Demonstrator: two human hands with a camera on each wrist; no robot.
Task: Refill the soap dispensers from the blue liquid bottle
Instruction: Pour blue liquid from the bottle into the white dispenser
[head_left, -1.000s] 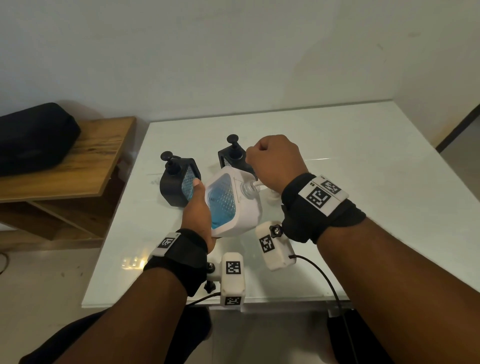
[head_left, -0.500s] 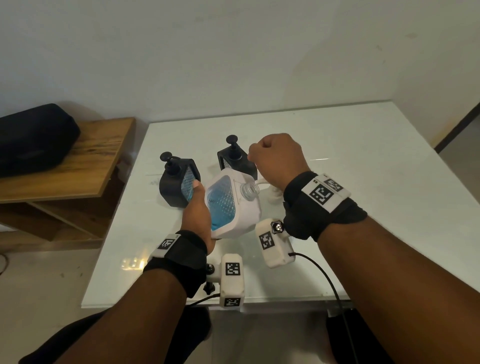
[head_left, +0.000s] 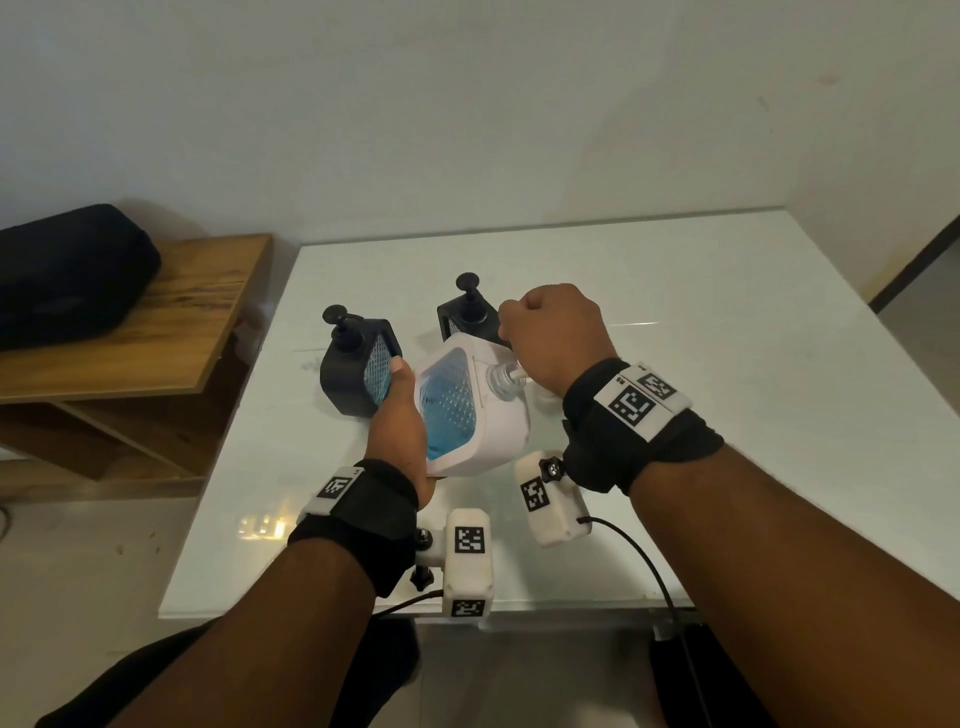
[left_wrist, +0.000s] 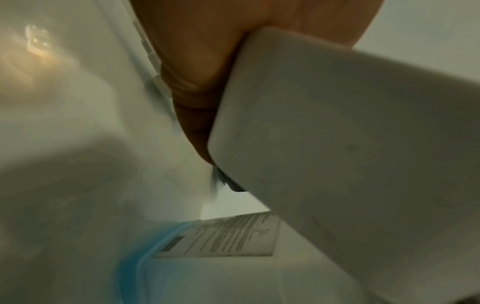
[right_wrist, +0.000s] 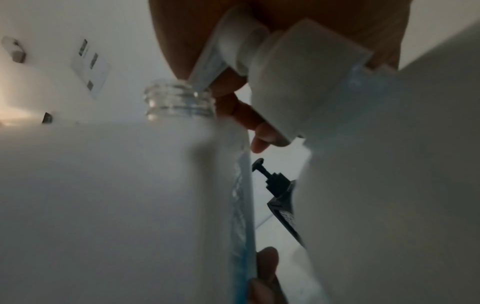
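A white square bottle with blue liquid behind its clear window is tilted over the glass table. My left hand grips its left side and base; the left wrist view shows the bottle's white underside against my palm. My right hand is a fist around the white pump head. The pump's tube still reaches into the clear threaded neck. Two black soap dispensers stand behind, one at the left and one half hidden by my right hand.
A wooden shelf with a black bag stands left of the table. The table's front edge lies just under my wrists. Bare glass stretches to the right and back.
Hardly anything differs. My right hand has shifted slightly above the neck, still holding the pump. The left hand keeps the bottle tilted.
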